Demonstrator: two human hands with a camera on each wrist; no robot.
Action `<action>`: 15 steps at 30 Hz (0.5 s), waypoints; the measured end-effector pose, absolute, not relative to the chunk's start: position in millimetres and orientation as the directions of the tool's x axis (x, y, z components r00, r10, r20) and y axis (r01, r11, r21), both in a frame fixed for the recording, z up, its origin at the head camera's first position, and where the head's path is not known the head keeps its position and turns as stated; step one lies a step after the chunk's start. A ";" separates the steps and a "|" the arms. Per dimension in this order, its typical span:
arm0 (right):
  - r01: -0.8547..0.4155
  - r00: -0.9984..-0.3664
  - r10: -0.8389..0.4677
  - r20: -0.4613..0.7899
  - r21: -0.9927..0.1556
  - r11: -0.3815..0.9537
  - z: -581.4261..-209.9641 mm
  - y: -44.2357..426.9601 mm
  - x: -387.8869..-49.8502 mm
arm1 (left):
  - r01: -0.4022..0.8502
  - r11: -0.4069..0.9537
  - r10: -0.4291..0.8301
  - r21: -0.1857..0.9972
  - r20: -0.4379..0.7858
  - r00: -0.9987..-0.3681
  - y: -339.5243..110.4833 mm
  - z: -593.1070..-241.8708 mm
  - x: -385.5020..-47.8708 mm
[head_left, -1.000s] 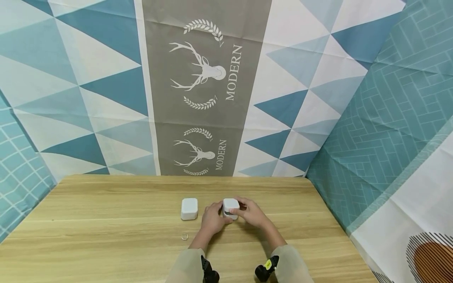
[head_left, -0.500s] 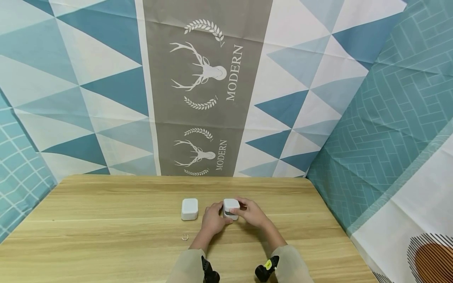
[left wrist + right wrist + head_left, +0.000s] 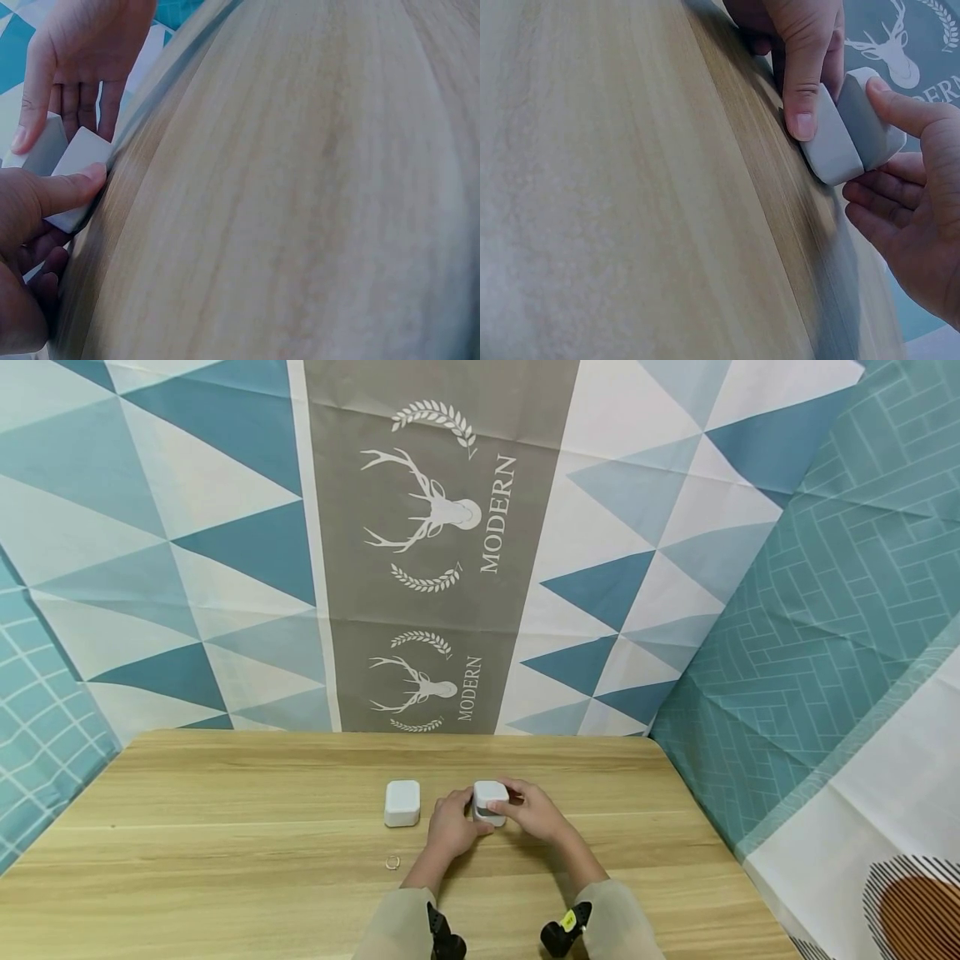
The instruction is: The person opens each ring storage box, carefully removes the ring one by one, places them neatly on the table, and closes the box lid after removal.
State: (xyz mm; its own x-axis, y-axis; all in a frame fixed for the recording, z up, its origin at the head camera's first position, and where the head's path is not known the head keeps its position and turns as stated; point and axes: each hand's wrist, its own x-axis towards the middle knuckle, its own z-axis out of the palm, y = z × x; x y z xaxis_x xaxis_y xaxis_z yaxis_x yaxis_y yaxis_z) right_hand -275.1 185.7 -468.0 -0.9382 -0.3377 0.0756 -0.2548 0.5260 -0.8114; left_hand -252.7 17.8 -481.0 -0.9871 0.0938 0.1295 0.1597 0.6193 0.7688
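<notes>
Pinching white box (image 3: 490, 792): left grip (image 3: 452, 827) on base (image 3: 835, 154), right grip (image 3: 537, 815) on lid (image 3: 865, 120); inside hidden.

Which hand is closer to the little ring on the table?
The left hand. It is beyond the little ring and to its right, holding the bottom of a white box; the right hand is farther right, pinching the box's top.
</notes>
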 end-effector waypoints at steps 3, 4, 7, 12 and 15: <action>-0.249 -0.940 -0.335 0.072 -0.815 0.523 -468.6 185.8 -275.5 | 0.158 0.618 0.093 0.770 0.128 -0.987 17.9 -480.8 -252.7; -0.249 -0.940 -0.335 0.072 -0.815 0.523 -468.6 185.8 -275.4 | 0.156 0.617 0.092 0.771 0.126 -0.988 18.0 -480.8 -252.8; -0.249 -0.939 -0.335 0.076 -0.824 0.510 -468.4 185.4 -275.0 | 0.151 0.615 0.091 0.774 0.121 -0.989 18.1 -480.8 -252.9; -0.246 -0.939 -0.335 0.079 -0.835 0.492 -468.3 184.8 -274.7 | 0.142 0.607 0.087 0.782 0.112 -0.990 17.9 -480.5 -252.5; -0.248 -0.939 -0.335 0.074 -0.823 0.511 -467.8 185.0 -275.2 | 0.139 0.606 0.086 0.783 0.110 -0.990 17.7 -480.7 -252.4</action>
